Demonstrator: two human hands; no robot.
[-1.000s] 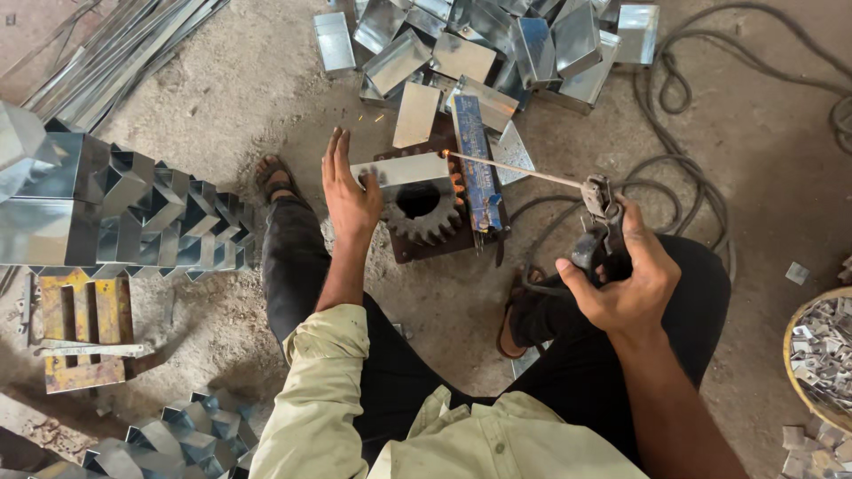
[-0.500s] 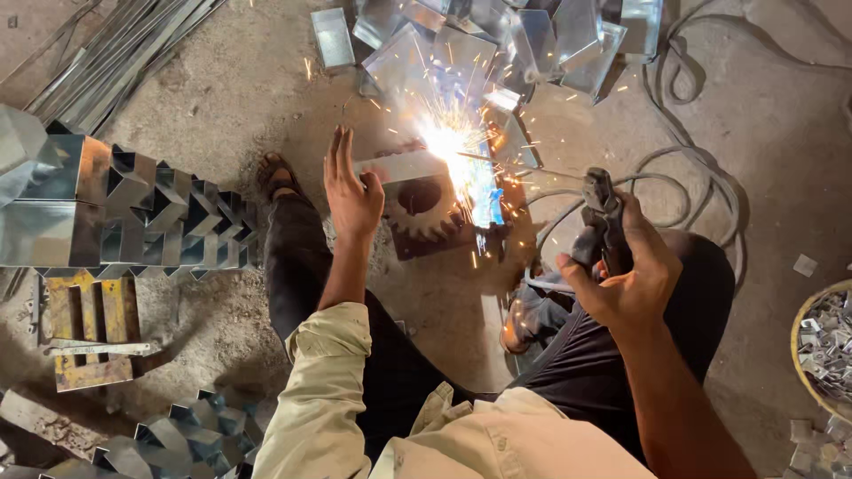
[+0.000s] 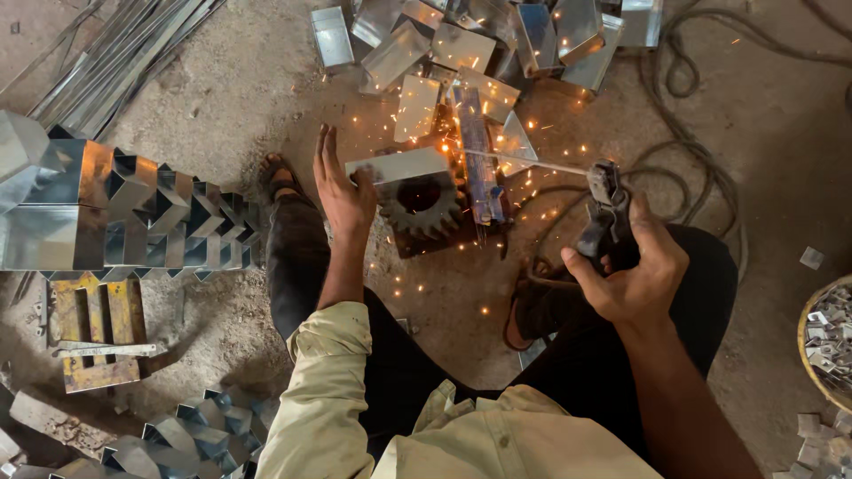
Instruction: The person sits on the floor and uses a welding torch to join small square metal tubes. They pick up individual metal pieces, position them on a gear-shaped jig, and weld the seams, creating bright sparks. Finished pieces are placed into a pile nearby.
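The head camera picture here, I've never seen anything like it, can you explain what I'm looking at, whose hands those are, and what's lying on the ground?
The picture comes from a camera worn on a person's head, looking down at their own arms and legs as they squat on a dusty concrete floor.

Their left hand presses flat on a small sheet-metal piece that lies over a rusty gear wheel. Their right hand grips a welding electrode holder; its thin rod reaches toward a bluish metal bar. Orange sparks are scattered about that spot.

Around them lie folded shiny metal boxes at the top, a long row of nested metal shapes on the left, a yellow metal frame below it, cables on the right, and a basket of small metal bits.
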